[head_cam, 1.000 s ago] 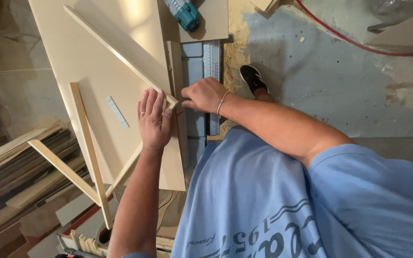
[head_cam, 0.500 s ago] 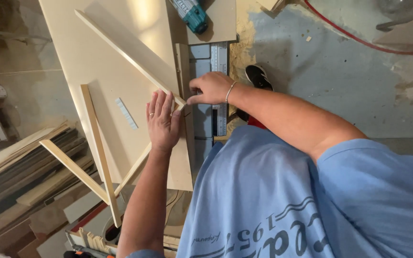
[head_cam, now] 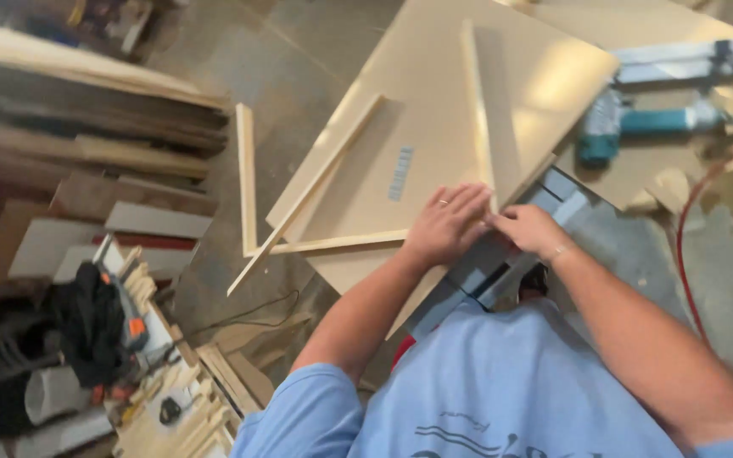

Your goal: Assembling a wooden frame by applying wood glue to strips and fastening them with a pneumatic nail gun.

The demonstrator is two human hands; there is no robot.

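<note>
since the earlier frames the view has swung round: the pale board that lay in the upper left now fills the upper centre, and both hands sit lower, at centre. the left hand lies flat and open on the board, fingers spread, a ring showing. the right hand pinches the near end of a thin wooden strip standing on edge across the board. more strips form a loose frame at the board's left edge. a teal power tool lies upper right on the dusty concrete floor, with a red hose at right. stacked lumber fills the left.
</note>
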